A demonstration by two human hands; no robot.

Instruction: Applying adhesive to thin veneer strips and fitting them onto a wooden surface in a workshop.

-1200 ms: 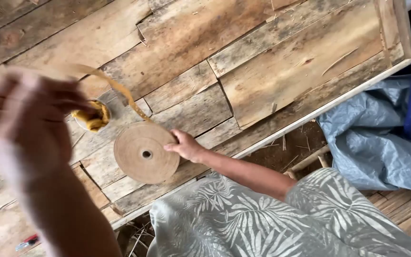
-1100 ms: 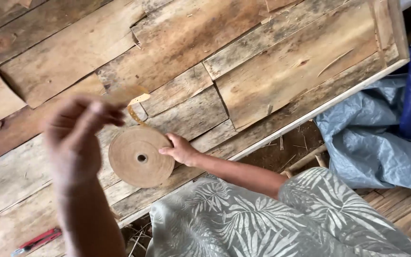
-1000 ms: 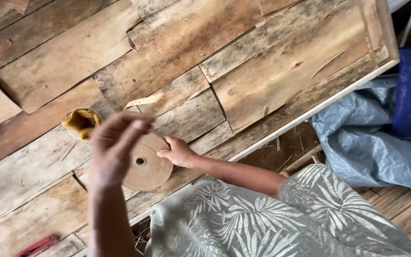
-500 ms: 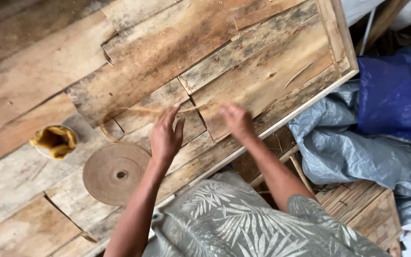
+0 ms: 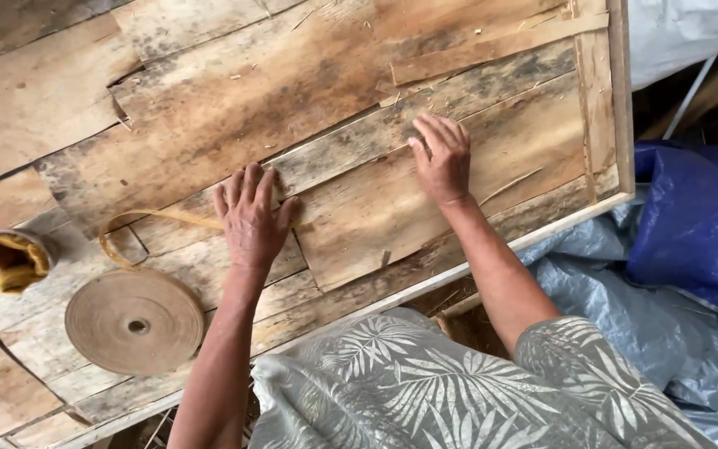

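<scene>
Head view: big sheet of patched wood veneer [image 5: 209, 108] flat under both hands, taking most of the frame; pieces butted edge to edge, seams running diagonally. Pale frame edge [image 5: 542, 234] just on the near side of the wrists. Blue and grey tarpaulin [image 5: 691, 249] well off to the right of the right hand.

Left hand [image 5: 251, 218] palm down, fingers spread flat, gripping nothing, pressing on a strip of brown paper tape [image 5: 159, 218] where it crosses a seam; likely holding it stuck down. Right hand [image 5: 442, 158] also flat and open, fingers together, holding nothing, pressed on the veneer further along the same seam line; looks like smoothing or keeping the pieces aligned. Cannot tell whether tape runs under it.

Tape strip loops out from under the left hand, to its left, back toward the tape roll [image 5: 135, 323], lying flat beside the left forearm, within easy reach. Small container with yellow cloth [image 5: 6, 259] further left, beyond the roll, parked clear of the seam.
</scene>
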